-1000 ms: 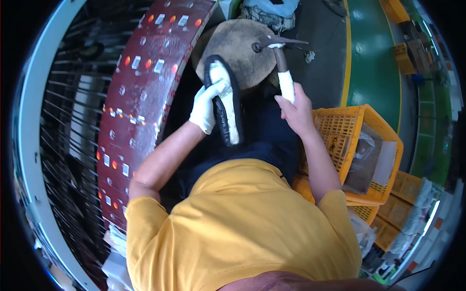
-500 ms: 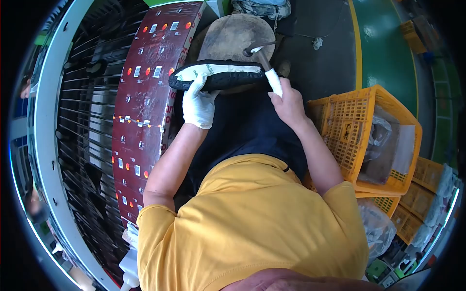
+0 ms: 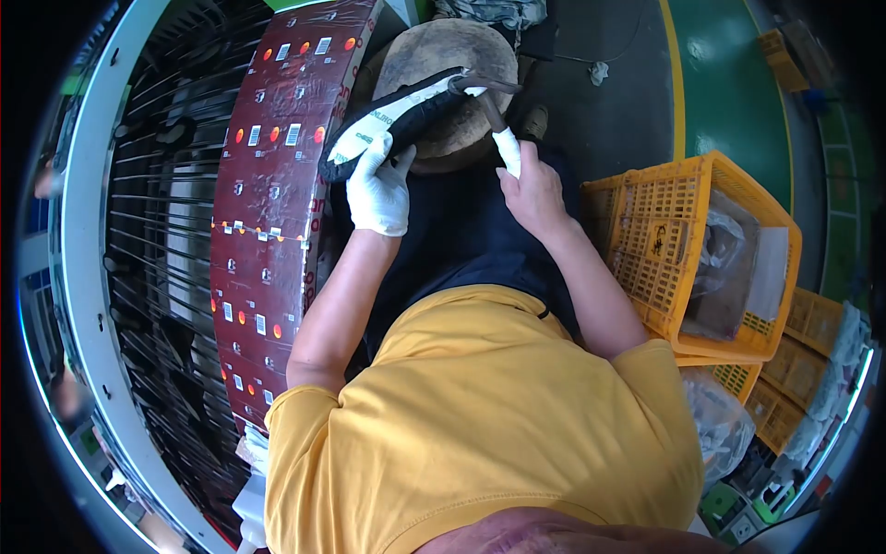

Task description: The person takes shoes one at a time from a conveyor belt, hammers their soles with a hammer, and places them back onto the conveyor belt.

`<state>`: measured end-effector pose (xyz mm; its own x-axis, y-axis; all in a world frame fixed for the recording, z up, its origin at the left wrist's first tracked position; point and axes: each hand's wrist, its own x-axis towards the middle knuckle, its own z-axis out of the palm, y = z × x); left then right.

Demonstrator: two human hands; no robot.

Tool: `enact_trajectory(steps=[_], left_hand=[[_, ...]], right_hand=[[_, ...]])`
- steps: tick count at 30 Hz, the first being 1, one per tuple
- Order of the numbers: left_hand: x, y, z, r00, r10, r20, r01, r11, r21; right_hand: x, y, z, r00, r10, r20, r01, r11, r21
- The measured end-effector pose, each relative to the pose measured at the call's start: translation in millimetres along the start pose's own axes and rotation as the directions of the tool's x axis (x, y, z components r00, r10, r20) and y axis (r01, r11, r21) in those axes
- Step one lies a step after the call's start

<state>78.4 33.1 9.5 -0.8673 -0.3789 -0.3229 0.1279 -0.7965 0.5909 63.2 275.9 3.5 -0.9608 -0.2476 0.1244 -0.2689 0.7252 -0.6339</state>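
Observation:
My left hand (image 3: 378, 196), in a white glove, grips a black shoe upper (image 3: 420, 129) whose white, printed insole board faces up. The shoe is tilted, its right end higher in view, above a round wooden block (image 3: 461, 51). My bare right hand (image 3: 535, 194) is closed around the white-wrapped handle of a hammer (image 3: 496, 115). The hammer's dark metal head lies over the right end of the shoe; whether it touches is hard to tell.
To the left stands a long maroon printed carton (image 3: 263, 185), with a dark rod rack (image 3: 148, 231) beyond it. Yellow plastic crates (image 3: 646, 249) stand at my right, the upper one holding clear plastic and a board. A bundle of cloth (image 3: 503, 11) lies behind the block.
The shoe has turned, its right end swinging up and away from me while its left end dropped. The hammer head has shifted left and now overlaps the shoe's right end.

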Motion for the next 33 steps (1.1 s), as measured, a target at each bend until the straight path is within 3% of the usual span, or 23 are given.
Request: enact_trajectory(steps=[4, 6, 9, 10, 12, 13, 16, 18, 19, 22, 24, 26, 27, 28, 30, 33], left_hand=[[-26, 22, -10, 0.975, -0.124, 0.184, 0.131, 0.991, -0.024], [-33, 43, -9, 0.945, -0.262, 0.195, 0.257, 0.965, 0.051], [-25, 75, -3, 0.853, -0.451, 0.263, 0.339, 0.861, 0.378], [-23, 77, 0, 0.844, -0.49, 0.216, 0.39, 0.839, 0.379], [-9, 84, 1, 0.72, -0.631, 0.288, 0.413, 0.724, 0.553], [-7, 82, 5, 0.696, -0.669, 0.259, 0.463, 0.695, 0.55], [-6, 67, 8, 0.687, -0.667, 0.288, 0.45, 0.702, 0.552], [-4, 62, 4, 0.689, -0.653, 0.315, 0.44, 0.722, 0.534], [-5, 61, 3, 0.692, -0.653, 0.309, 0.477, 0.734, 0.483], [-4, 59, -2, 0.706, -0.649, 0.285, 0.53, 0.75, 0.395], [-3, 58, -4, 0.702, -0.654, 0.282, 0.51, 0.738, 0.442], [-9, 57, -1, 0.721, -0.634, 0.278, 0.503, 0.756, 0.418], [-9, 56, 0, 0.724, -0.635, 0.268, 0.512, 0.756, 0.407], [-9, 56, 1, 0.727, -0.637, 0.256, 0.522, 0.755, 0.398], [-9, 59, 7, 0.751, -0.611, 0.253, 0.487, 0.77, 0.412], [-14, 57, 4, 0.761, -0.611, 0.219, 0.484, 0.759, 0.435]], right_hand=[[8, -4, -5, 0.998, 0.031, 0.06, -0.028, 0.998, -0.057], [7, -3, -9, 0.998, 0.035, 0.06, -0.031, 0.997, -0.069], [9, -1, -17, 0.996, 0.044, 0.081, -0.039, 0.997, -0.062], [10, -1, -19, 0.994, 0.046, 0.1, -0.042, 0.998, -0.043], [16, 1, -20, 0.992, 0.068, 0.108, -0.071, 0.997, 0.022], [21, -3, -25, 0.989, 0.064, 0.135, -0.073, 0.996, 0.06], [47, -13, -58, 0.977, 0.104, 0.186, -0.147, 0.96, 0.237], [62, -31, -85, 0.998, 0.038, -0.04, -0.028, 0.976, 0.214], [68, -54, -108, 0.994, 0.067, -0.086, -0.035, 0.943, 0.33], [87, -78, -131, 0.908, -0.058, -0.416, 0.268, 0.843, 0.466], [93, -71, -98, 0.855, 0.037, -0.517, 0.269, 0.822, 0.503], [87, -23, -46, 0.943, -0.003, -0.332, 0.05, 0.99, 0.132], [84, -16, -39, 0.995, 0.065, -0.08, -0.057, 0.993, 0.101], [82, -14, -37, 0.974, 0.145, 0.172, -0.154, 0.987, 0.043], [87, -68, -90, 0.976, 0.186, 0.112, -0.21, 0.939, 0.273], [98, -84, -108, 0.97, 0.008, -0.244, 0.117, 0.862, 0.494]])
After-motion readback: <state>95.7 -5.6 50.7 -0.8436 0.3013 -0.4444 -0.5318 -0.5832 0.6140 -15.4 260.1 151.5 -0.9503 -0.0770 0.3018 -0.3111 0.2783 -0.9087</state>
